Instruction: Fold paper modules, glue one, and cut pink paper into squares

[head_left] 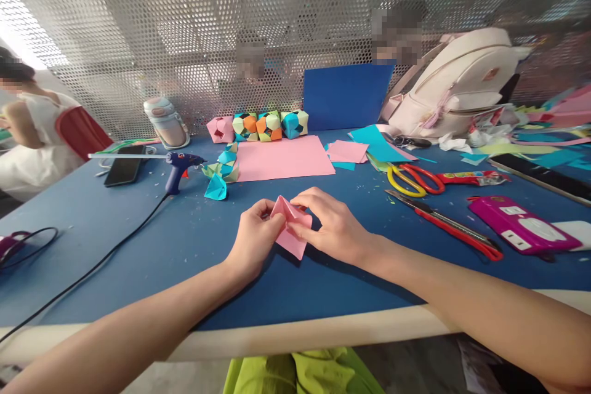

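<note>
A small folded pink paper piece [292,237] lies on the blue table [152,240] near its front edge, between both my hands. My left hand [253,237] pinches its left side with curled fingers. My right hand [329,226] presses its fingers on the paper's top and right side. Farther back lies a flat pink sheet [282,157], with a row of colourful folded paper cubes [264,125] behind it and a few teal folded pieces [221,173] to its left.
A blue glue gun [179,167] with a black cable, a phone [124,166] and a bottle [165,123] stand at the left. Scissors [418,178], a red cutter knife [447,225] and a magenta case [521,225] lie at the right. A white backpack [457,86], a blue board [344,95] and other people sit at the back.
</note>
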The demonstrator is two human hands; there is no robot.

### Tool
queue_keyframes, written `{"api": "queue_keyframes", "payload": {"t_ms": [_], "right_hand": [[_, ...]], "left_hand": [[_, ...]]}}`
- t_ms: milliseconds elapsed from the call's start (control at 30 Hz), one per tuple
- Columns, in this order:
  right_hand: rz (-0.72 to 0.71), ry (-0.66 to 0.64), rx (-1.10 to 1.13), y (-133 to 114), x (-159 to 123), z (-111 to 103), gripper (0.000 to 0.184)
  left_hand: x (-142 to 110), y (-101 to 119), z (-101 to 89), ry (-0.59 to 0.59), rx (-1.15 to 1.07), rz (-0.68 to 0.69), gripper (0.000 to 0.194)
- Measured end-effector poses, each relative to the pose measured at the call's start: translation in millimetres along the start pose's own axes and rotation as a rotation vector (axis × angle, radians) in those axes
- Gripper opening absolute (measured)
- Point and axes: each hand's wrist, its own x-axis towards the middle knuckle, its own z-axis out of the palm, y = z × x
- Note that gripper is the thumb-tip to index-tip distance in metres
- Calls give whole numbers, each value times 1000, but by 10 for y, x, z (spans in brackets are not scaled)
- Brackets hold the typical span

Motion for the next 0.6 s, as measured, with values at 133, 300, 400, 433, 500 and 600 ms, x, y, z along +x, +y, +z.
{"api": "queue_keyframes", "payload": {"t_ms": [133,300,400,433,500,600], "right_hand": [[113,35,-36,18,25,-20,11],[75,32,-102,36,39,-23,19],[51,19,-142,39,27,-10,19],[68,12,-138,39,22,-6,19],[124,5,-116,39,13,0,19],[175,-5,-102,30,11,0,20]], "left_hand": [[-16,-5,1,0,42,-8,10],[-37,11,20,-9,25,-30,10],[-40,20,32,-7,24,-27,10],[-40,22,35,-4,27,-24,9],[-42,23,40,-5,27,-21,8],[-35,6,40,-18,21,-14,6]]}}
